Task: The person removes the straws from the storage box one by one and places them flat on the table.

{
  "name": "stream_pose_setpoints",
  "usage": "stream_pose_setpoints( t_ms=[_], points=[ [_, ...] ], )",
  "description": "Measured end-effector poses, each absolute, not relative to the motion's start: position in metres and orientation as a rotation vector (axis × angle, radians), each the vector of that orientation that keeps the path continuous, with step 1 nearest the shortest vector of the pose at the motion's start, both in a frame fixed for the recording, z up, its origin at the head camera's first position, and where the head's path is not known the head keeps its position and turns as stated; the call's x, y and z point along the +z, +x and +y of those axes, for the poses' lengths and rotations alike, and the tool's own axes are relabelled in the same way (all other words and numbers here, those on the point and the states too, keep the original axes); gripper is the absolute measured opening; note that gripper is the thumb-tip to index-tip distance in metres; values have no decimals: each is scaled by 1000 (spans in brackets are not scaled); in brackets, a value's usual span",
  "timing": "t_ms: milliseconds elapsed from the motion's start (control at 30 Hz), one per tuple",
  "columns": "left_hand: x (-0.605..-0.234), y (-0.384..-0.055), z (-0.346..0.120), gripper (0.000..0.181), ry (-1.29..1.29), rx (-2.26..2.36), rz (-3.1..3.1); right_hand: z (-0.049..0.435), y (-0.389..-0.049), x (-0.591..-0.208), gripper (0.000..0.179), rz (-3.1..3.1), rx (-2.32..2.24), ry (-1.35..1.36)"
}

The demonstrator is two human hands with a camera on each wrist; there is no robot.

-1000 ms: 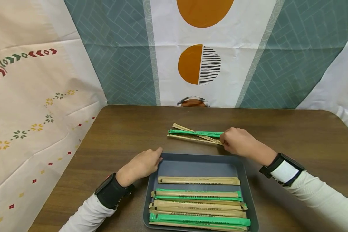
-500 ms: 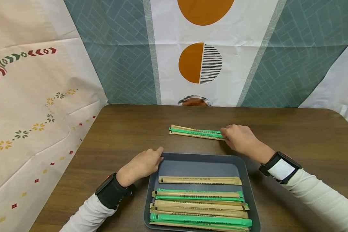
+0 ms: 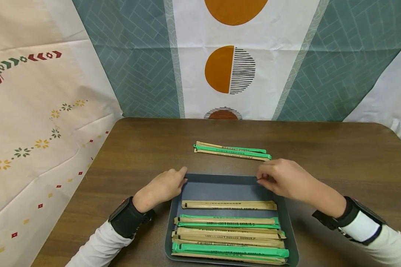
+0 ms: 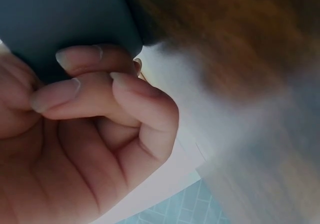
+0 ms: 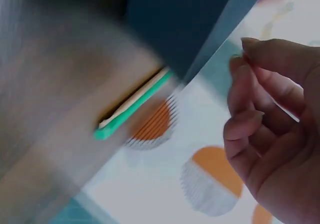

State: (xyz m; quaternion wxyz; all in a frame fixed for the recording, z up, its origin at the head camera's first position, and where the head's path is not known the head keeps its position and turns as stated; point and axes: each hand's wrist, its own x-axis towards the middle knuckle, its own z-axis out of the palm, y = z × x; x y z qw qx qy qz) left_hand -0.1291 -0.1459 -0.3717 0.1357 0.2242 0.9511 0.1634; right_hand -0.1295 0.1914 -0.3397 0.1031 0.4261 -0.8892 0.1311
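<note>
My left hand (image 3: pixel 162 187) grips the far left corner of a grey tray (image 3: pixel 220 179); in the left wrist view its curled fingers (image 4: pixel 75 96) lie against the tray's dark wall. My right hand (image 3: pixel 285 181) hovers over the tray's far right corner, holding nothing. Its fingers are loosely bent with thumb and forefinger close together in the right wrist view. Beyond the tray lies a small bundle of slim paper-wrapped sticks (image 3: pixel 232 151), green and tan, side by side on the table. More tan wrapped sticks (image 3: pixel 228 205) and green wrapped sticks (image 3: pixel 230 249) lie crosswise inside the tray.
A brown wooden table (image 3: pixel 147 148) carries everything. Behind it hangs a patterned cloth (image 3: pixel 137 66) in teal and white with orange circles. A cream cloth (image 3: pixel 36 148) with small motifs hangs along the left side.
My right hand first drew the loose sticks together into a neat bundle, then let go and came nearer, to the tray's far right corner. My left hand has stayed on the tray.
</note>
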Motion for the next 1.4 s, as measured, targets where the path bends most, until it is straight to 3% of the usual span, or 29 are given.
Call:
stream_pose_setpoints(
  t_ms=[300,733,1233,1400],
  points=[
    [-371,-129,-146,8,633,462,2752,181,-92,-344,16,-2735,162,1348],
    [-371,-129,-145,7,606,454,2746,176,-81,-362,19,-2841,66,1363],
    [-369,-129,-144,8,602,446,2753,178,-81,-362,14,-2763,-55,1329],
    [-369,-129,-144,9,597,445,2754,178,-81,-359,20,-2714,-61,1315]
  ],
)
